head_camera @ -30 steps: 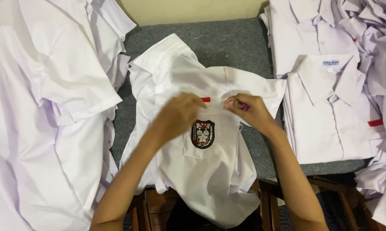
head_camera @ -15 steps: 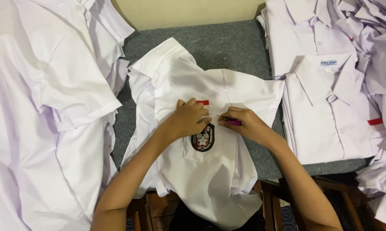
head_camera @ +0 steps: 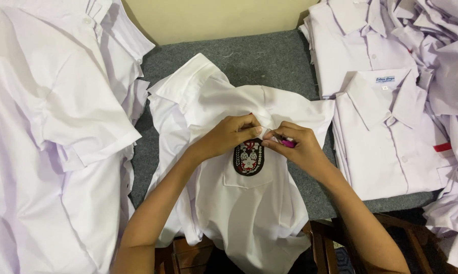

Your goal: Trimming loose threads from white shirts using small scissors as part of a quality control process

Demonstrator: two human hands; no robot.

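White shirt (head_camera: 239, 213) lies on the grey worktop (head_camera: 269, 56), long axis toward me. My left hand (head_camera: 229, 136) pinches fabric just above the pocket badge (head_camera: 248, 158); my right hand (head_camera: 295, 148), touching it, grips a small pink tool (head_camera: 288, 144).

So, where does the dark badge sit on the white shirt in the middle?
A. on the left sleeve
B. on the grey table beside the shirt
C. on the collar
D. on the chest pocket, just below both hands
D: the badge sits on the pocket of the shirt, right under the left hand and the right hand.
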